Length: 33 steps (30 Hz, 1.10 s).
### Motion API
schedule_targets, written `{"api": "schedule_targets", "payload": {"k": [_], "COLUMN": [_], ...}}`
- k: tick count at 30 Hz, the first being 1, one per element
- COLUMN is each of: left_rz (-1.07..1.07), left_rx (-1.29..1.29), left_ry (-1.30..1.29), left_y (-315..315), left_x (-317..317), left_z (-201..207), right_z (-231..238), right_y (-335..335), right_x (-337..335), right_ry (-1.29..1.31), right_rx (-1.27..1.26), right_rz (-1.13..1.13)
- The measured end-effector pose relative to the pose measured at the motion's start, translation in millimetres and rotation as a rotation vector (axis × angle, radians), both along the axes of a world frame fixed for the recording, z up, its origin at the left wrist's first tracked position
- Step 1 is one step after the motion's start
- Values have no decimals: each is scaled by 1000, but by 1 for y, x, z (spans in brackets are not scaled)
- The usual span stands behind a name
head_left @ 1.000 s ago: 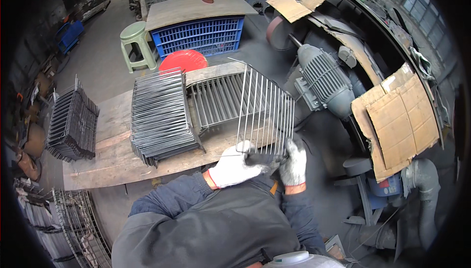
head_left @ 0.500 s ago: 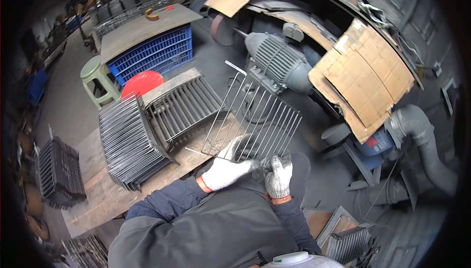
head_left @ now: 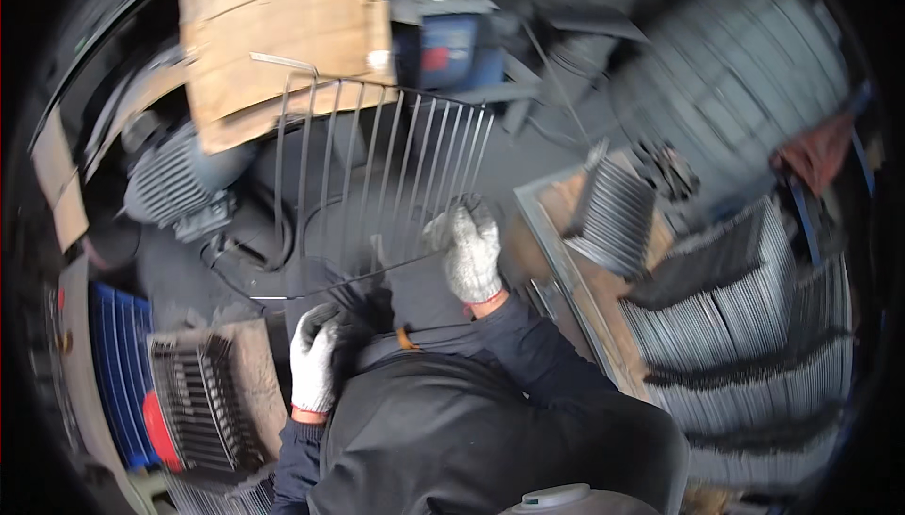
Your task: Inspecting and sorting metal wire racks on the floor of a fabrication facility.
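Observation:
My right hand [head_left: 471,256], in a white knit glove with a dark palm side, is closed on the right-hand side of a wire rack [head_left: 387,176]. The rack is a row of parallel metal rods in a thin frame, held up tilted over my lap. A bent end sticks out at its upper left corner. Below the rack's lower edge, my left hand [head_left: 315,359], gloved alike, is apart from it near my left thigh. Its fingers are loosely bent, with nothing seen in them; the dark fingertips blend into my clothes.
At the right, a wooden board [head_left: 603,312] bears a small rack stack [head_left: 617,213], beside large rack stacks [head_left: 735,326]. Dark racks [head_left: 198,402] stand at lower left by a blue crate [head_left: 123,364]. A motor [head_left: 174,180] and cardboard [head_left: 283,34] are ahead; a big grey drum-like body [head_left: 735,81] stands far right.
My view has swung to the right, bringing the large rack stacks into sight. The left hand has come away from the wire rack, while the right hand keeps hold of it.

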State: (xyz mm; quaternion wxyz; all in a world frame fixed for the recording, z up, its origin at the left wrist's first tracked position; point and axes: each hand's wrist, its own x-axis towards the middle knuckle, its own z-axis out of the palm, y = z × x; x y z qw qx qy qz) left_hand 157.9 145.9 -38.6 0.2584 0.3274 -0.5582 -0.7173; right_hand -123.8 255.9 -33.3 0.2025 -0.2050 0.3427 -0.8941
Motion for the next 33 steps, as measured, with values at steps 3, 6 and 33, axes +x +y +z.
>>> {"api": "schedule_targets", "payload": {"k": [3, 6, 33], "left_rz": [-65, -69, -92], "left_rx": [176, 200, 9], "left_ry": [-19, -85, -344], "left_y": [0, -1, -1], "left_x": [-9, -19, -82], "left_z": [-8, -7, -13], "right_z": [-32, -75, -108], "right_y": [70, 121, 37], "right_x": [-47, -85, -333], "right_ry": [-53, -96, -340], "right_rx": [172, 322, 174], "right_rz": [-241, -335, -834]}}
